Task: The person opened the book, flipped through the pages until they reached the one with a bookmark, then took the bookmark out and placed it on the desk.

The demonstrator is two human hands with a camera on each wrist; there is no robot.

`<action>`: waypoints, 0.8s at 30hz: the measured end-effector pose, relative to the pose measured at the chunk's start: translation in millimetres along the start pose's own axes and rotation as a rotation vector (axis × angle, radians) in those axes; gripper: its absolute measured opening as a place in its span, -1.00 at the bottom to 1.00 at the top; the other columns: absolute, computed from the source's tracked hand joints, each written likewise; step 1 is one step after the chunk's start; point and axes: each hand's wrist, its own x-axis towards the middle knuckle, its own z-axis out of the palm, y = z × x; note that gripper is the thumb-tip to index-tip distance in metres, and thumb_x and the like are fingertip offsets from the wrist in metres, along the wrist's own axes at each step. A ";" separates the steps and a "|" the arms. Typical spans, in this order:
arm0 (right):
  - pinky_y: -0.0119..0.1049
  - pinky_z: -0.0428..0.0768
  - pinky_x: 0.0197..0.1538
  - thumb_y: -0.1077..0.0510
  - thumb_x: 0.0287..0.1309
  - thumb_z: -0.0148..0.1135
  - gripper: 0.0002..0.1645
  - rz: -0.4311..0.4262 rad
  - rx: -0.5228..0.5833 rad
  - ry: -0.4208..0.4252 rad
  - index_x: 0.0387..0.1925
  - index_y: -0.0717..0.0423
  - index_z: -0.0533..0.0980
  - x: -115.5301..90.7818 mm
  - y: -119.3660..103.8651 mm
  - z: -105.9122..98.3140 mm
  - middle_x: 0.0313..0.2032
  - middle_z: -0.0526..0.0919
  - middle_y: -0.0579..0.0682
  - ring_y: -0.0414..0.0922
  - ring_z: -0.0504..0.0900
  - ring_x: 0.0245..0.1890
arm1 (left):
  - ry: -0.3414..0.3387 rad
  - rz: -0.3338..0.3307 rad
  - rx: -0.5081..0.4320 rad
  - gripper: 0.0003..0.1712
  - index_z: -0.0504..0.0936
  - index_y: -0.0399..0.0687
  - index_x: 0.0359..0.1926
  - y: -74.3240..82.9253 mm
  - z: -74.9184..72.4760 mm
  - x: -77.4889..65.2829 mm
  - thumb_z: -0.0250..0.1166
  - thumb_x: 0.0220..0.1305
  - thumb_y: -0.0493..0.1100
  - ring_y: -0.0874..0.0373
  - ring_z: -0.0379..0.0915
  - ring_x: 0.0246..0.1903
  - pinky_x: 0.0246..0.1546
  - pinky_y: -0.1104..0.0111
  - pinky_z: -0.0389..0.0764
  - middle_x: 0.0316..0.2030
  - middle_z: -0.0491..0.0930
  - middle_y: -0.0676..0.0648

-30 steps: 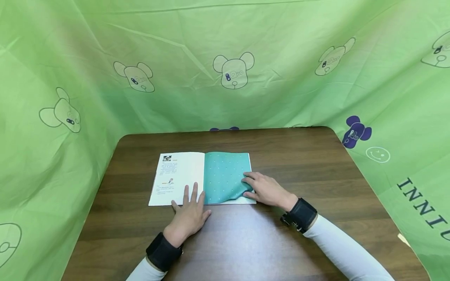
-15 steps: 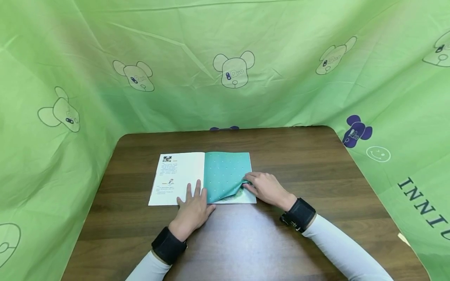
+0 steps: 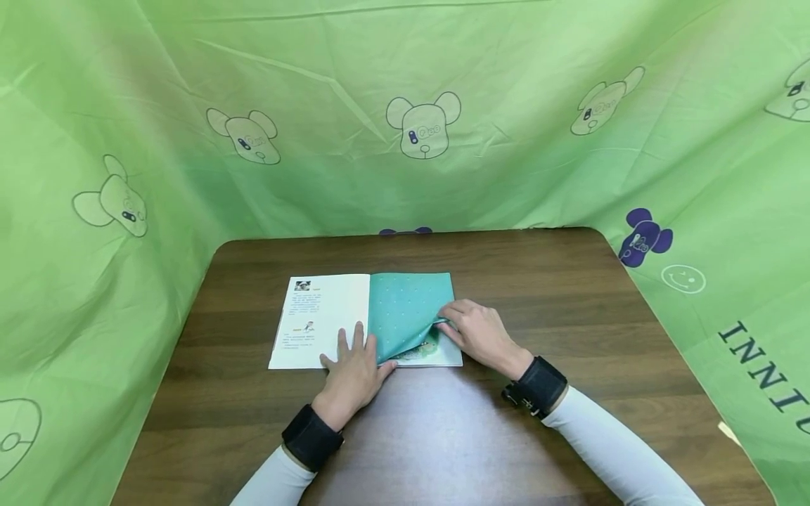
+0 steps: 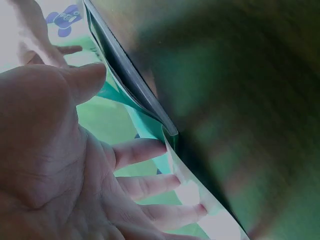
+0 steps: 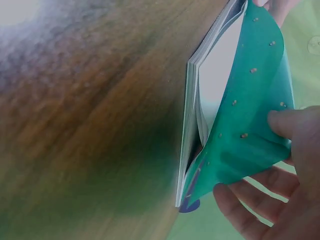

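An open book point(image 3: 348, 295) lies on the wooden table in the head view, white printed text page on the left. Its right side shows a teal page point(image 3: 408, 299) with small dots. My right hand point(image 3: 484, 334) pinches the lower right corner of this teal page and lifts it up, baring part of a printed page point(image 3: 436, 355) below. The right wrist view has the teal page point(image 5: 255, 95) curling away from the page stack, thumb on its face. My left hand point(image 3: 354, 372) rests with spread, straight fingers on the book's lower edge by the spine.
The wooden table point(image 3: 538, 274) has rounded far corners. A green cloth point(image 3: 316, 176) printed with bear heads hangs behind it and at both sides. Black bands point(image 3: 313, 437) circle both wrists, below white sleeves point(image 3: 623, 446).
My right hand has taken hold of the teal page's lower corner and raised it, uncovering more of the page beneath. My left hand has slid right toward the spine.
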 end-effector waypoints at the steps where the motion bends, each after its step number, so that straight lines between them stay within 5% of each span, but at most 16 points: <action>1: -0.12 0.68 -0.30 -0.02 0.23 0.25 -0.74 0.000 -0.002 0.011 -0.18 0.03 0.69 0.3 0.1 -0.3 -0.15 0.73 0.00 -0.06 0.67 -0.10 | 0.003 0.002 0.002 -0.22 0.35 -0.18 0.20 0.5 0.2 0.7 0.02 0.31 0.38 -0.45 0.01 0.37 -0.09 -0.51 0.28 0.44 0.14 -0.35; 14: -0.10 0.69 -0.26 -0.05 0.23 0.25 -0.59 0.012 0.032 0.158 -0.02 0.13 0.63 5.5 -0.9 -4.7 0.08 0.63 0.12 0.02 0.56 0.11 | 0.042 -0.028 -0.033 -0.54 0.36 -0.25 -0.01 4.7 1.9 4.6 0.10 0.39 0.09 -0.49 0.06 0.33 -0.13 -0.55 0.25 0.36 0.23 -0.40; 19: 0.03 0.64 -0.09 -0.01 0.22 0.23 -0.29 0.173 0.001 0.116 0.32 0.26 0.36 0.6 2.0 -7.0 0.19 0.54 0.23 0.11 0.51 0.16 | 0.036 -0.048 -0.073 -0.53 0.37 -0.25 0.07 2.9 0.0 4.5 0.09 0.40 0.05 -0.46 0.06 0.34 -0.11 -0.55 0.23 0.38 0.25 -0.37; 24: 0.06 0.63 -0.08 -0.06 0.22 0.23 -0.27 0.271 0.023 0.012 0.32 0.26 0.37 -4.7 4.7 -7.5 0.17 0.56 0.25 0.15 0.60 0.05 | 0.023 -0.061 -0.106 -0.48 0.37 -0.25 0.21 0.5 -4.3 4.4 0.07 0.42 0.02 -0.41 0.05 0.37 -0.07 -0.55 0.21 0.40 0.25 -0.32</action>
